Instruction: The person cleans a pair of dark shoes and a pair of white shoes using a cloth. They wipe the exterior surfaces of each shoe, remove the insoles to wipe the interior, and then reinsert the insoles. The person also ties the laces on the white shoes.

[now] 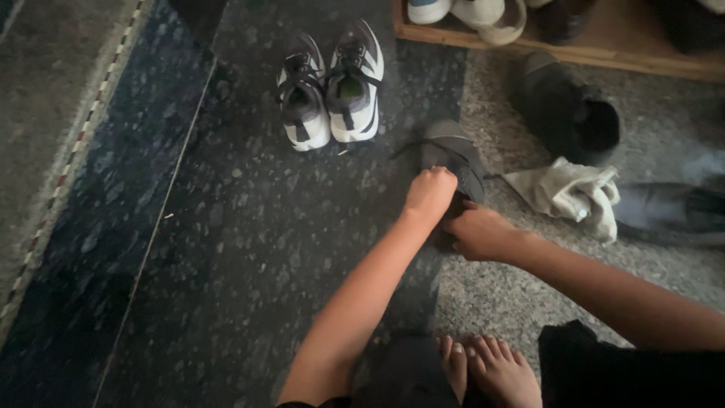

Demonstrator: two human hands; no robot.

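Head view: a dark grey sneaker (453, 162) lies on the speckled stone floor (249, 242) just right of centre, toe toward 12 o'clock. The left hand (429, 195) is balled into a fist on its collar, seemingly pinching a lace or the tongue. The right hand (479, 233) clasps the heel end at 5 o'clock of the shoe.

By its look the sneaker is light, with a soft upper that would fold under pressure and a stiffer sole, so heel and collar are the firm places to hold; a loose lace trails toward 9 o'clock.

Count: 1 grey sneaker in hand, 1 pair (2) of white-and-black sneakers (330, 91) at 11 o'clock, 1 dark shoe (570, 113) at 2 o'clock, 1 crumpled pale cloth (570, 193) at 3 o'clock, 2 bare feet (487, 370) at 6 o'clock.
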